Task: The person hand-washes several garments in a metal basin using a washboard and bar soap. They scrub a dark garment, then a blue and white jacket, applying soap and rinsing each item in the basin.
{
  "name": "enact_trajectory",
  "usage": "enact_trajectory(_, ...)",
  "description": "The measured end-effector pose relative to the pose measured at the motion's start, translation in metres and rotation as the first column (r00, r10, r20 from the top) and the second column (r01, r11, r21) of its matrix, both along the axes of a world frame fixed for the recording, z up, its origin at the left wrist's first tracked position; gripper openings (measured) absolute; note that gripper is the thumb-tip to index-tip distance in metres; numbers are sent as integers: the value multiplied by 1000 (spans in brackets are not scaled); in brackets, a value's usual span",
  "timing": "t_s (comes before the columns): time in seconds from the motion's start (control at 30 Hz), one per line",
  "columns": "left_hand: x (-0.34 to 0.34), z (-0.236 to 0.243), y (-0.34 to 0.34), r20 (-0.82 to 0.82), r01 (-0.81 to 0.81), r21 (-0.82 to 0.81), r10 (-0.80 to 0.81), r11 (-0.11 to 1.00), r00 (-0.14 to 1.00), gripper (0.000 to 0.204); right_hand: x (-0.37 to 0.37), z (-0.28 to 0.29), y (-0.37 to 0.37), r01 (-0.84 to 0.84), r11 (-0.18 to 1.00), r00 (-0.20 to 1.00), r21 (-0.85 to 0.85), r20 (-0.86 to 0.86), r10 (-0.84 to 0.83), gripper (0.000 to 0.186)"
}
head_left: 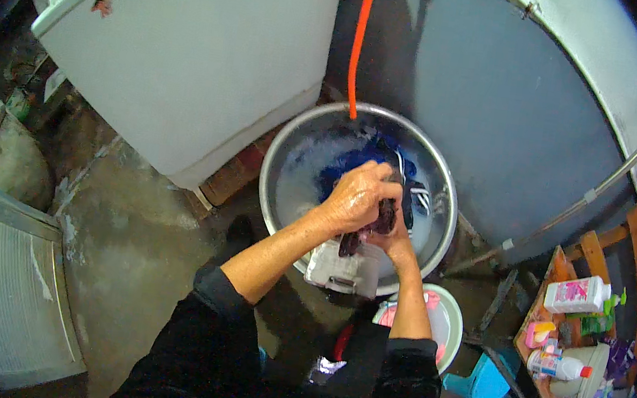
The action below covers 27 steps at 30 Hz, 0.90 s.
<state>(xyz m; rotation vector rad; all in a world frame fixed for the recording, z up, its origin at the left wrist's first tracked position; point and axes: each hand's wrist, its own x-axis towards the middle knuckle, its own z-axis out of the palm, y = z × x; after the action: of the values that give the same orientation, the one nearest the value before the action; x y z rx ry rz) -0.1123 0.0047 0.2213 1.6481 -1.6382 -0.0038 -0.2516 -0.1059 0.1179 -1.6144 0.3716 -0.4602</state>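
Both hands are over a round metal basin (269, 221). My left hand (364, 195) is closed on a dark maroon wet cloth (384, 217). Below it to the right, my right hand (395, 243) grips the same cloth from the side, its fingers partly hidden. Under the cloth, a pale washboard-like block (343, 272) leans on the basin's near rim; its upper part is covered. Behind my hands, dark blue clothing (351, 159) with white stripes lies in cloudy, foamy water. An orange hose (360, 45) hangs down to the basin's far rim.
A white appliance (217, 51) stands at the left, and a large grey panel (494, 125) at the right. A light green tub (455, 327) with pink cloth sits by my right forearm. A wooden chair (544, 306) holds bottles, including a white bottle (575, 295). A blue plastic container (489, 379) stands nearby.
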Motion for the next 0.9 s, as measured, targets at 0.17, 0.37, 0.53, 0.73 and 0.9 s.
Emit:
enact_trajectory(0.17, 9, -6, -10, -118, 25, -219, -52, 975, 992, 25, -1, -6, 15, 10, 1000, 989, 14, -147, -8, 85)
enact_trajectory(0.37, -1, 0, -24, -318, 42, -249, -123, 968, 940, 29, 23, -35, 18, 266, 896, 962, 357, -37, -271, 65)
enact_trajectory(0.53, 15, 1, -20, -546, 30, -190, -131, 981, 827, 49, 40, -29, 5, 349, 558, 792, 753, 81, -605, 40)
enact_trajectory(0.73, 58, -30, -5, -505, 153, 308, 26, 939, 863, 81, 35, -4, -21, 297, 529, 671, 795, 221, -708, 36)
enact_trajectory(0.9, 55, -40, -12, -703, 145, 357, 163, 923, 692, 78, 21, 0, -38, 342, 560, 647, 755, 244, -723, 30)
